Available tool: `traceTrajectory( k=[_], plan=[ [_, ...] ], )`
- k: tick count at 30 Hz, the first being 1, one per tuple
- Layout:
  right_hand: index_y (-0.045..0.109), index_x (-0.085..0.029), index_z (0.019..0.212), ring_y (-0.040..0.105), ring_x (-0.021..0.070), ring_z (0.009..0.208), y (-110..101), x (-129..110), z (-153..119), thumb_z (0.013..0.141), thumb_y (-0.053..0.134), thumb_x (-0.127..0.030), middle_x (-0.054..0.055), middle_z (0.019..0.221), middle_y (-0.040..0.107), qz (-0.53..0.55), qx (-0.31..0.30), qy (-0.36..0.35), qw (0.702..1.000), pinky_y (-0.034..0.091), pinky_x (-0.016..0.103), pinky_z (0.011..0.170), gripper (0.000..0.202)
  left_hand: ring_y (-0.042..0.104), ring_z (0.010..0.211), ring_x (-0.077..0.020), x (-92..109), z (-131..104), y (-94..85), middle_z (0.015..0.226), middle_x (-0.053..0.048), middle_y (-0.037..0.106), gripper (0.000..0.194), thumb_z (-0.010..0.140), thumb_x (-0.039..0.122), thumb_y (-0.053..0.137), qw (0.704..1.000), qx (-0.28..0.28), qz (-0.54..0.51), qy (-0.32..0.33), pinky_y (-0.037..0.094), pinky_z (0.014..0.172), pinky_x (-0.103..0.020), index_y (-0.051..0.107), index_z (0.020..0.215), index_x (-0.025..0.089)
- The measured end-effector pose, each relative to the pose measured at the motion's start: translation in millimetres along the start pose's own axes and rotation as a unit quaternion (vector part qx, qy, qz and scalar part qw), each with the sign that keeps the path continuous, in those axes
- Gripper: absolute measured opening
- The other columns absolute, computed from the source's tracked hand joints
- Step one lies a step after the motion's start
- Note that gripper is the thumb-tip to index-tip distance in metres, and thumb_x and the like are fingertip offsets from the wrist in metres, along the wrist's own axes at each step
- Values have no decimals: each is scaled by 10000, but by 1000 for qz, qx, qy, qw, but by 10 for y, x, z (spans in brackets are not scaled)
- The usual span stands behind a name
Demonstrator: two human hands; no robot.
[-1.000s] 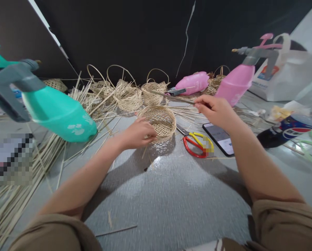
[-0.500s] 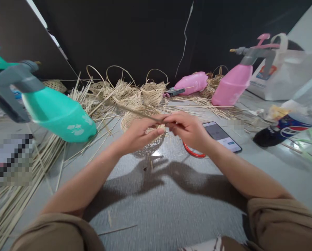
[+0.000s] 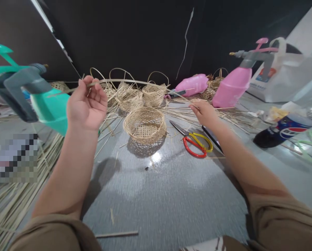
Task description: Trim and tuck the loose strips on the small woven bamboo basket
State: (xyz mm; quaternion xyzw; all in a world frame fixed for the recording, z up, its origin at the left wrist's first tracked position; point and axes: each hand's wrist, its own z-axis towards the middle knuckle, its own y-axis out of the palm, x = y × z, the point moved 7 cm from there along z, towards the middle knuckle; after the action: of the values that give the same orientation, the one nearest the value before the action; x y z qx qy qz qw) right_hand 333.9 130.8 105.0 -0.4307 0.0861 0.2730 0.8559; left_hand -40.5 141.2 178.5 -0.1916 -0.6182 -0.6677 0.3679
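A long thin bamboo strip [image 3: 135, 81] arcs through the air between my two hands. My left hand [image 3: 86, 104], raised with its palm facing me, pinches the strip near its left end. At the other end, my right hand [image 3: 203, 112] is closed on the strip between thumb and fingers. Below the strip, a small round woven basket [image 3: 145, 127] without a handle stands upright on the table, touched by neither hand. Scissors with one red and one yellow handle [image 3: 195, 143] lie to its right, just below my right hand.
Several handled baskets [image 3: 130, 96] stand at the back amid loose strips. A green spray bottle [image 3: 50, 108] is at left, a pink spray bottle [image 3: 231, 87] at right, another pink bottle [image 3: 192, 84] lying down. A cola bottle [image 3: 283, 130] lies far right. Bundled strips [image 3: 28, 209] cover the left.
My hands were together over the basket; they have moved apart, left hand up and left, right hand right, stretching the strip between them. The basket and scissors are now uncovered.
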Motion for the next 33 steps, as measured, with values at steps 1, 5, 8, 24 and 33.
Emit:
traceTrajectory(
  k=[1,5,8,24,33],
  plan=[
    [645,-223,843,639,261,835,-10,59,8,968,467,-397,88,827,694,18,7,25,1000,483,434,808,279,640,601,3,-19,24,-36,628,68,713,448,1113,260,307,1000,19,-15,-14,547,645,-98,630,811,188],
    [602,-243,846,461,155,552,-95,-80,87,971,475,-548,-21,582,500,217,67,87,970,375,320,592,352,649,568,-13,-238,34,-103,601,37,705,352,1086,196,333,994,46,-26,-100,546,620,-95,611,873,155],
    [575,-244,792,354,114,487,27,-417,245,881,565,-667,-55,554,406,404,45,80,910,302,285,504,433,625,482,-48,-499,-49,-82,574,5,673,390,1075,250,298,974,19,1,-227,497,475,-127,572,815,156],
    [517,-231,734,287,89,467,753,-724,654,950,492,-652,-57,530,370,525,45,131,840,236,254,454,474,389,200,-82,-952,-88,-293,348,27,402,487,1056,316,239,884,-43,15,-466,206,221,-127,397,611,193],
    [526,-238,745,287,101,487,872,-611,565,925,500,-655,-60,544,376,508,13,152,847,242,253,470,455,425,244,-40,-828,-48,-285,387,35,444,492,1075,360,217,910,-18,-16,-414,206,255,-98,557,791,145]
  ],
)
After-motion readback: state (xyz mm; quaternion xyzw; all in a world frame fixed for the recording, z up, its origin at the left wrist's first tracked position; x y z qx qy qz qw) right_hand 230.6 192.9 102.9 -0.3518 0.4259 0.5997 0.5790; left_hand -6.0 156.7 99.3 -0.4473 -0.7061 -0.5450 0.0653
